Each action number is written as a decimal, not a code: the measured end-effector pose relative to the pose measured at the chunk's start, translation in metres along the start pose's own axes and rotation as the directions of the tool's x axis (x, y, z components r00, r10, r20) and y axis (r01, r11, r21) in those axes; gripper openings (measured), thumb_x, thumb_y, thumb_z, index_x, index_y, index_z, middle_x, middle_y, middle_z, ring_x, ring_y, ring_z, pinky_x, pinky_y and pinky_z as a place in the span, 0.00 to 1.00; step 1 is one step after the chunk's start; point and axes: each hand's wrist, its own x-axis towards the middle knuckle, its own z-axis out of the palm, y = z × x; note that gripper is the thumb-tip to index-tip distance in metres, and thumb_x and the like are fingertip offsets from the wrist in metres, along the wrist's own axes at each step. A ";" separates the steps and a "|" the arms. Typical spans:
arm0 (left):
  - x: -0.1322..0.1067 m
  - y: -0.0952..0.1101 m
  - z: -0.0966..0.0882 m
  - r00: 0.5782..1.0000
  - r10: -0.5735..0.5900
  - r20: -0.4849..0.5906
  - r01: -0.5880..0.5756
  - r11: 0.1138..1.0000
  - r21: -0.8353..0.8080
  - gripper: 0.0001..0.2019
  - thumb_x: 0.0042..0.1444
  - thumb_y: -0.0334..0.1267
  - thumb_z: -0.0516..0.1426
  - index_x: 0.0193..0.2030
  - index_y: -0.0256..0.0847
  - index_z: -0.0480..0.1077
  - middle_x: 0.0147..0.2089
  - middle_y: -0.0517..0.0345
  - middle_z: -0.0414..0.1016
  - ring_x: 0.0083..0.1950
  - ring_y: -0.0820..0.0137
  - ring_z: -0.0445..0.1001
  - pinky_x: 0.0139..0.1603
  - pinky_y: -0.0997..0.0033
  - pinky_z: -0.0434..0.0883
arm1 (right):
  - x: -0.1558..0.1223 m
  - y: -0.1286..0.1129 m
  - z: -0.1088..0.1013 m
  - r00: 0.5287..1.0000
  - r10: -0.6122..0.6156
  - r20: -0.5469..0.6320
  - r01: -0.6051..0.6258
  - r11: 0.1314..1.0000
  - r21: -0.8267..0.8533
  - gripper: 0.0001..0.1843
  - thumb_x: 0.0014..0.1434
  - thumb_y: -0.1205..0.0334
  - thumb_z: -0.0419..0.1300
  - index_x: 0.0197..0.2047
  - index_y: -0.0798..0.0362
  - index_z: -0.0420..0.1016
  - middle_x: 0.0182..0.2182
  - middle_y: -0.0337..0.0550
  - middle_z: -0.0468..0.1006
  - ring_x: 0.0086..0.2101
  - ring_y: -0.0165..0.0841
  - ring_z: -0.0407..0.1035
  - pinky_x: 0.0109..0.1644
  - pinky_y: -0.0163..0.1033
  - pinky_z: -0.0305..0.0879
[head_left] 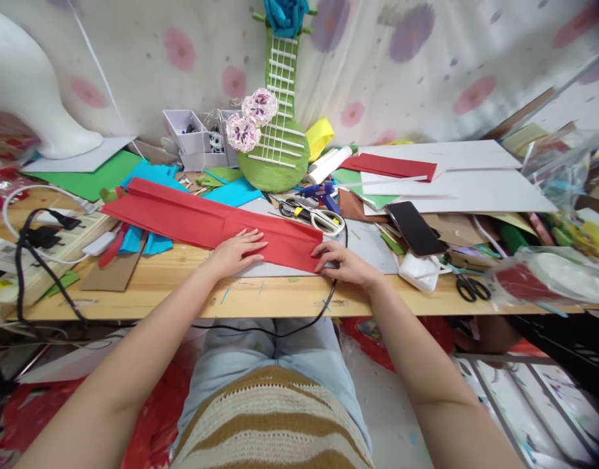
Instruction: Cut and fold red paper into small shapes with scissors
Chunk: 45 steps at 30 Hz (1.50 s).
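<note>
A long strip of red crepe paper (182, 218) lies slantwise across the front of the table, with creases running along its length. My left hand (237, 254) rests flat on it with fingers stretched out, near its lower edge right of the middle. At the strip's right end, my right hand (342, 262) has its fingers curled and pinched on the paper's corner. Just behind the strip are a blue glue gun (321, 193) and white-handled scissors (329, 223). Part of a grey board (368, 247) shows beneath the paper.
A green lute-shaped craft piece (275, 170) stands at the back. A phone (415, 228), black scissors (473, 288) and white boards (495, 189) lie to the right. A power strip (50, 254) with cables sits left. One black cable (280, 335) loops over the table's front edge.
</note>
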 end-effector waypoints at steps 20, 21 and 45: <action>0.005 0.005 0.004 0.989 -0.145 -0.003 0.141 0.960 0.243 0.27 0.63 0.47 0.42 0.65 0.38 0.56 0.69 0.48 0.51 0.70 0.61 0.47 0.68 0.52 0.45 | 0.135 -0.035 0.062 0.992 0.022 -0.126 -0.070 0.916 -0.394 0.26 0.64 0.61 0.46 0.63 0.63 0.60 0.62 0.53 0.59 0.63 0.39 0.49 0.66 0.45 0.46; 0.005 0.006 0.003 0.988 -0.152 0.007 0.145 0.958 0.248 0.27 0.63 0.46 0.41 0.65 0.36 0.56 0.69 0.46 0.50 0.70 0.61 0.47 0.68 0.53 0.44 | 0.141 -0.032 0.069 0.994 0.033 -0.107 -0.075 0.904 -0.420 0.28 0.65 0.58 0.46 0.64 0.64 0.57 0.63 0.54 0.56 0.64 0.40 0.46 0.67 0.47 0.43; 0.049 0.006 0.003 0.966 -0.258 0.003 0.254 0.951 0.177 0.28 0.64 0.41 0.37 0.67 0.30 0.49 0.69 0.45 0.49 0.70 0.63 0.47 0.69 0.55 0.43 | 0.140 -0.022 0.082 0.982 0.166 -0.086 -0.187 0.876 -0.444 0.33 0.61 0.61 0.48 0.65 0.70 0.52 0.65 0.59 0.51 0.65 0.42 0.43 0.68 0.48 0.37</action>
